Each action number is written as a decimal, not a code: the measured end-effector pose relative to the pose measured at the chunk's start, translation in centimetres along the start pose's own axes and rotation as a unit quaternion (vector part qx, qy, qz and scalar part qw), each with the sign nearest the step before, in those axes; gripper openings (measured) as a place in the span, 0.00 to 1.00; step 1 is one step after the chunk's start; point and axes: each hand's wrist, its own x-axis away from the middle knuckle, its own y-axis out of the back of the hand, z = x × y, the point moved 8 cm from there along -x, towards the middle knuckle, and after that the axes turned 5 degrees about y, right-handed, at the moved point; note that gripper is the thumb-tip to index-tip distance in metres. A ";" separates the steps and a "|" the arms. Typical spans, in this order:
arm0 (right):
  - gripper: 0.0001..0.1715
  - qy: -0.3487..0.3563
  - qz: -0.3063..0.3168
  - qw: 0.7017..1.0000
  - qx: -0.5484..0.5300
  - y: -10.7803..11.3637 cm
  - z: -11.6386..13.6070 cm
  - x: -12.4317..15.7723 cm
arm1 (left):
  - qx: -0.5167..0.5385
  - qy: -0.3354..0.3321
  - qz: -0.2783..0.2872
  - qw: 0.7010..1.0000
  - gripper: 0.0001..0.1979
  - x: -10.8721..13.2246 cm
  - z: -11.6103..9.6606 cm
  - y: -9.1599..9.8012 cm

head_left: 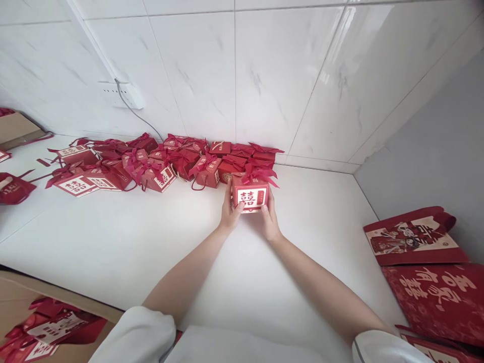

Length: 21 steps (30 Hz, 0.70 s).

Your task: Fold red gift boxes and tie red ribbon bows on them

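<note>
A small red gift box (pixel 250 195) with a white label and a ribbon bow on top stands on the white table (pixel 310 227), at the right end of a row of like boxes. My left hand (pixel 229 210) grips its left side and my right hand (pixel 269 220) grips its right side, fingers wrapped round the box. Both forearms reach forward from the near edge.
Several red ribboned boxes (pixel 151 164) line the tiled back wall. Red paper bags (pixel 416 237) lie at the right edge. A cardboard carton (pixel 49 325) with more red boxes sits at the lower left. A wall socket with a cable (pixel 126 95) is above the row.
</note>
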 end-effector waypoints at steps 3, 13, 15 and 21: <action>0.33 -0.028 0.013 0.998 -0.046 -0.2 -0.4 -0.4 | 0.043 0.028 0.072 0.996 0.38 0.1 0.8 -1.0; 0.36 -0.135 0.032 0.973 -0.186 -0.8 -3.1 -0.3 | -0.006 0.010 0.097 0.995 0.51 0.3 1.3 -1.2; 0.33 -0.112 0.032 0.974 -0.192 -0.7 -2.6 -0.4 | -0.002 0.017 0.099 0.995 0.51 0.3 1.5 -1.0; 0.37 -0.075 0.048 0.983 -0.159 -0.3 -2.4 -0.3 | 0.052 0.046 0.082 0.994 0.43 -0.2 2.1 -0.3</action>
